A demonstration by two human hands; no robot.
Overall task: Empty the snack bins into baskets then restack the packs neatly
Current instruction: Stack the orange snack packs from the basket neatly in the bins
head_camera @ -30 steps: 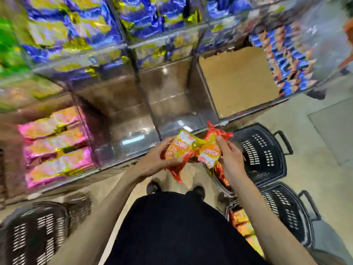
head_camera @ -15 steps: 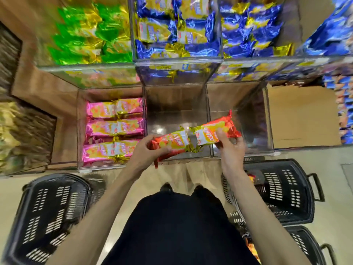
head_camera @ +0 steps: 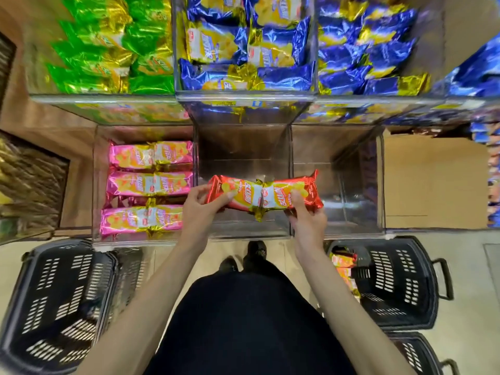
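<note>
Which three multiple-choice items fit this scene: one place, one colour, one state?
1. Where are the red packs held?
A. Above the empty clear bins
B. Inside the left basket
C. On the floor
2. What colour is stocked in the lower left bin?
A. Green
B. Pink
C. Blue
3. What does the right hand do?
A. Hangs open
B. Grips a red pack
C. Rests on a basket

1 A: they are held above those bins.
2 B: pink packs lie there.
3 B: it curls round the pack.
</note>
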